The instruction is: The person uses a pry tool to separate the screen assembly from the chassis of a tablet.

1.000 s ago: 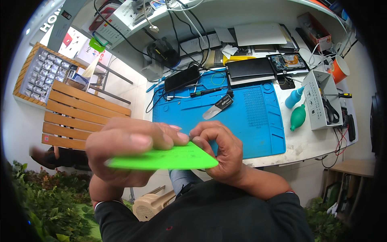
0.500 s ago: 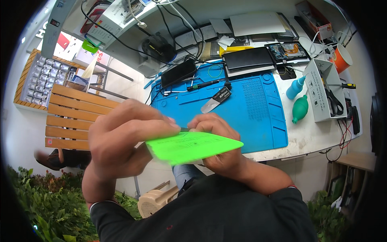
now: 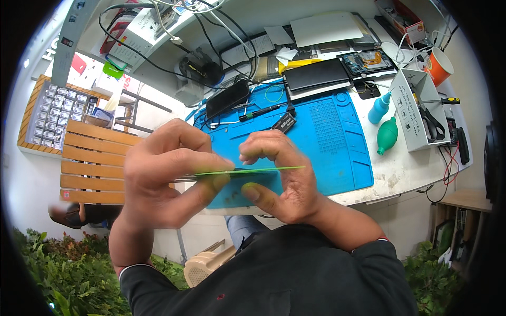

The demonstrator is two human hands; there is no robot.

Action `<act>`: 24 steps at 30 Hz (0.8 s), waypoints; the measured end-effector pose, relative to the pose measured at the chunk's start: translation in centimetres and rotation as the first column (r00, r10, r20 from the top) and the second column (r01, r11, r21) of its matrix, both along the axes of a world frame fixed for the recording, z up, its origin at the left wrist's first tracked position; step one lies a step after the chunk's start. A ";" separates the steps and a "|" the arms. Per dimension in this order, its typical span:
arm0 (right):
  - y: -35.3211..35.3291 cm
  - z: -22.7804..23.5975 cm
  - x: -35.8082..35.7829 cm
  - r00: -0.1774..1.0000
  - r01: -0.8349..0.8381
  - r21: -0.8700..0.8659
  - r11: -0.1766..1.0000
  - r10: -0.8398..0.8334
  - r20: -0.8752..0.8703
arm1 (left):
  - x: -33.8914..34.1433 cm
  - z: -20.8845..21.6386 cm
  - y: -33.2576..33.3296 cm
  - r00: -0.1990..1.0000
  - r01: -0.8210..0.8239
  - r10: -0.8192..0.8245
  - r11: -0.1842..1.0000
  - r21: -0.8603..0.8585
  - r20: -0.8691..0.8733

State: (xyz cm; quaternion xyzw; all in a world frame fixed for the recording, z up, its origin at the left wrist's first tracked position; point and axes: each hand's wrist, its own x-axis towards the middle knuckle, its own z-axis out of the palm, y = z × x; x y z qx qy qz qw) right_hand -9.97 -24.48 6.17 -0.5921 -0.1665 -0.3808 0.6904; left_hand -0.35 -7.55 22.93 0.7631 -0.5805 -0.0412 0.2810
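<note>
A thin bright green card (image 3: 266, 169) appears almost edge-on above the near part of the blue work mat (image 3: 337, 171). My left hand (image 3: 163, 176) pinches its left part between thumb and fingers. Along the card's underside runs a thin dark layer, too narrow in this view to identify. Around the card's right end my right hand (image 3: 295, 184) is open, its curled fingers above and its thumb below, well apart. Whether the right palm touches the card's tip I cannot tell. Beyond the right hand a flat blade tool with a black handle (image 3: 284, 122) lies on the mat.
A black phone (image 3: 227, 100) and a screwdriver (image 3: 258, 113) lie farther back. At right stand a blue bottle (image 3: 378, 109), a green air blower (image 3: 387, 136) and a white box (image 3: 408, 108) with scissors (image 3: 432, 126). An opened device (image 3: 367, 62) rests behind a black tablet-like slab (image 3: 318, 75).
The green card has turned from showing its broad face to nearly edge-on. My right hand's fingers, closed together behind the card before, have spread apart around its right end.
</note>
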 end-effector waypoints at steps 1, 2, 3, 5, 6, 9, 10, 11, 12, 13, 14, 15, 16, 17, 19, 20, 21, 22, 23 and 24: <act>-0.1 0.4 0.1 1.000 -0.016 0.006 1.000 0.016 0.018 | 0.0 0.0 0.1 1.000 0.008 -0.008 1.000 -0.001 0.018; -0.2 0.6 0.1 0.999 -0.032 0.011 0.999 0.031 0.037 | 0.0 0.0 0.1 0.999 0.017 -0.016 1.000 -0.002 0.035; -0.2 0.4 0.2 0.999 -0.020 -0.004 1.000 0.020 0.039 | 0.0 0.0 0.1 0.999 0.012 -0.012 1.000 0.002 0.047; 0.1 -0.3 0.4 0.999 0.007 -0.033 0.999 -0.005 0.043 | -0.1 0.0 0.4 0.998 0.006 -0.007 1.000 0.011 0.070; 0.2 -0.2 0.4 0.999 0.015 -0.011 1.000 -0.015 0.029 | -0.5 -0.5 0.4 0.999 -0.039 0.041 0.994 -0.098 0.019; 0.5 -0.1 0.2 0.999 0.038 0.023 0.999 -0.038 0.012 | -0.4 -1.4 1.1 0.991 0.006 0.023 0.975 -0.220 0.128; 0.5 -0.3 0.3 0.998 0.049 0.006 0.999 -0.050 0.025 | 0.0 -1.6 1.9 0.966 0.050 0.004 0.979 -0.198 0.260; 0.4 -0.5 0.3 0.997 0.066 -0.011 0.998 -0.066 0.036 | 0.2 -2.2 2.7 0.923 0.095 -0.022 0.981 -0.170 0.383; 0.3 -0.6 0.4 0.996 0.071 -0.017 0.997 -0.070 0.050 | 0.1 -2.4 3.1 0.865 0.136 -0.050 0.981 -0.137 0.500; 0.2 -0.7 0.6 0.995 0.077 -0.026 0.997 -0.075 0.063 | -0.5 -2.4 3.5 0.844 0.084 -0.017 0.992 -0.099 0.536; 0.2 -0.7 0.7 0.994 0.082 -0.035 0.996 -0.079 0.076 | -0.6 -2.7 3.5 0.830 0.074 0.015 0.988 -0.137 0.557; 0.0 -0.8 0.7 0.993 0.086 -0.052 0.995 -0.082 0.080 | -0.6 -3.4 3.5 0.815 0.066 0.048 0.983 -0.174 0.577; -0.2 -0.8 0.6 0.993 0.086 -0.069 0.994 -0.080 0.086 | -0.7 -4.0 3.6 0.798 0.054 0.085 0.976 -0.211 0.597; -0.2 -0.9 0.6 0.993 0.086 -0.086 0.993 -0.078 0.092 | -0.8 -4.3 3.8 0.809 0.065 0.086 0.970 -0.233 0.582; -0.2 -0.9 0.5 0.994 0.070 -0.073 0.995 -0.063 0.090 | -1.5 -5.1 4.0 0.857 -0.013 0.161 0.956 -0.292 0.489; -0.2 -1.0 0.4 0.995 0.063 -0.068 0.996 -0.057 0.088 | -1.7 -5.3 4.1 0.877 -0.053 0.196 0.947 -0.318 0.438; -0.1 -1.2 0.3 0.994 0.060 -0.062 0.996 -0.054 0.091 | -1.7 -5.2 4.1 0.893 -0.076 0.202 0.949 -0.307 0.402; -0.1 -1.4 0.3 0.994 0.059 -0.056 0.997 -0.054 0.092 | -1.8 -4.9 4.0 0.909 -0.097 0.205 0.951 -0.295 0.364; -0.1 -1.7 0.3 0.994 0.058 -0.049 0.997 -0.053 0.094 | -1.8 -4.6 3.9 0.922 -0.117 0.209 0.953 -0.281 0.326; 0.0 -2.0 0.2 0.995 0.059 -0.046 0.997 -0.055 0.083 | -1.7 -4.4 3.9 0.936 -0.128 0.205 0.955 -0.266 0.286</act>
